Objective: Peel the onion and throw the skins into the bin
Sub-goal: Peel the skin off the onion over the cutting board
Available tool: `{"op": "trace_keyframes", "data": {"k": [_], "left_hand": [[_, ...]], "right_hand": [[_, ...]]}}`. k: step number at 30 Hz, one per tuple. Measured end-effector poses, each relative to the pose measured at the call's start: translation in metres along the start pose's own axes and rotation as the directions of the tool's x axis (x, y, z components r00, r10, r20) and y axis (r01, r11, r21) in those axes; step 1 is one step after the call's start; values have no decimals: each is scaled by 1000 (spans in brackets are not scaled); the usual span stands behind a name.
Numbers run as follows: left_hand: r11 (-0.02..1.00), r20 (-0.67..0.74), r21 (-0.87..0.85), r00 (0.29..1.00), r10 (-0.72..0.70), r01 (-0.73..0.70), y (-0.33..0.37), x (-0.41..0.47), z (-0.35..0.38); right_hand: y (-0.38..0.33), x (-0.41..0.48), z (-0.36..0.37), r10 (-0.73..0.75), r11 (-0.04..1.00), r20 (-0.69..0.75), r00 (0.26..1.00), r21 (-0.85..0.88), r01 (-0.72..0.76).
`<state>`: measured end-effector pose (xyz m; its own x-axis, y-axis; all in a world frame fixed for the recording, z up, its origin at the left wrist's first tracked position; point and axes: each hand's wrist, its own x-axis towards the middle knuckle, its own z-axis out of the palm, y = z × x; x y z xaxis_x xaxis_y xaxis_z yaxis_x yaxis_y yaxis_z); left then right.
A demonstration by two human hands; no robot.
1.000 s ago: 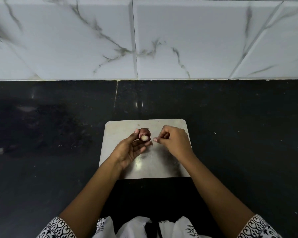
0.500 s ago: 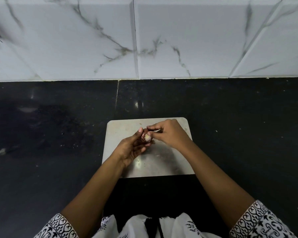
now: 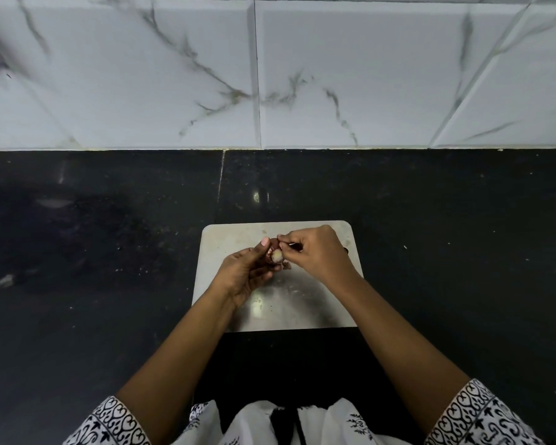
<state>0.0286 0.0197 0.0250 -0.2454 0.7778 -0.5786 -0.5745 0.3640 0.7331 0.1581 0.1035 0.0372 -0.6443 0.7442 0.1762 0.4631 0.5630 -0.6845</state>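
Above a pale rounded-corner cutting board (image 3: pixel 302 309), the left hand (image 3: pixel 244 274) cups a small reddish-brown onion (image 3: pixel 275 255); the right hand (image 3: pixel 315 252) pinches its skin. Bare black stone countertop (image 3: pixel 446 236) surrounds the board.

Polished stone, dull metal, papery skin

The grey rounded rectangular metal board (image 3: pixel 302 306) is smooth with a dull, smeared shine. The black speckled stone counter (image 3: pixel 430 236) looks polished, and the white marble-look wall tiles (image 3: pixel 366 59) are glossy. The small red-brown onion (image 3: pixel 276 254) has dry papery skin and a pale smooth spot. The white black-printed sleeves (image 3: pixel 475 415) are matt cloth.
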Motion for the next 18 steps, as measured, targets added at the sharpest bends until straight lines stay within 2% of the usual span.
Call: {"op": "trace_keyframes", "data": {"k": [4, 8, 10, 12, 15, 17, 18], "left_hand": [[999, -5, 3, 999, 40, -40, 0, 0, 2], [999, 12, 15, 999, 40, -40, -3, -1, -1], [999, 29, 12, 999, 44, -44, -4, -2, -2], [999, 41, 7, 998, 43, -43, -5, -3, -2], [999, 24, 7, 999, 36, -36, -3, -2, -1], [999, 15, 10, 999, 39, -40, -1, -1, -2], [999, 11, 14, 999, 43, -43, 0, -1, -2]], "right_hand": [[-3, -3, 7, -42, 996, -115, 993, -88, 32], [-5, -4, 9, -94, 989, -122, 988, -125, 79], [-2, -4, 8, -43, 998, -121, 992, -43, 38], [2, -3, 6, 128, 986, -99, 987, 119, -116], [3, -6, 2, 318, 877, 16, 948, 374, -300], [-2, -9, -2, 346, 810, 96, 933, 472, -349], [-3, -10, -3, 337, 817, 109, 935, 460, -348]]}}
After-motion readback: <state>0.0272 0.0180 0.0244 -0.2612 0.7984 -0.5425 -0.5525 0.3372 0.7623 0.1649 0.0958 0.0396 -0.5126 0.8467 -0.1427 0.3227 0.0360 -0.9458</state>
